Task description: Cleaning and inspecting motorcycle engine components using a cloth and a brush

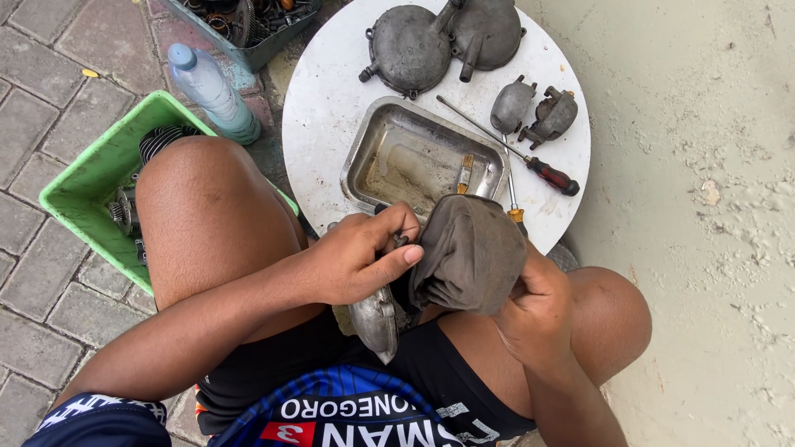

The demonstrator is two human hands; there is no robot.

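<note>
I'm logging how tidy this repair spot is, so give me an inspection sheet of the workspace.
Surface: round white table, stained.
Job's things: metal engine part on the lap, partly under a grey rag.
Clutter: metal tray with brush; two grey covers; small parts; screwdriver; water bottle; green crate of parts.
Grippers: left hand grips the part; right hand holds the rag.
Cables: nothing seen.
Surroundings: brick paving, concrete.

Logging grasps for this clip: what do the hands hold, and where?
Left hand grips the upper end of a metal engine part; right hand bunches a grey rag from beneath.
</note>
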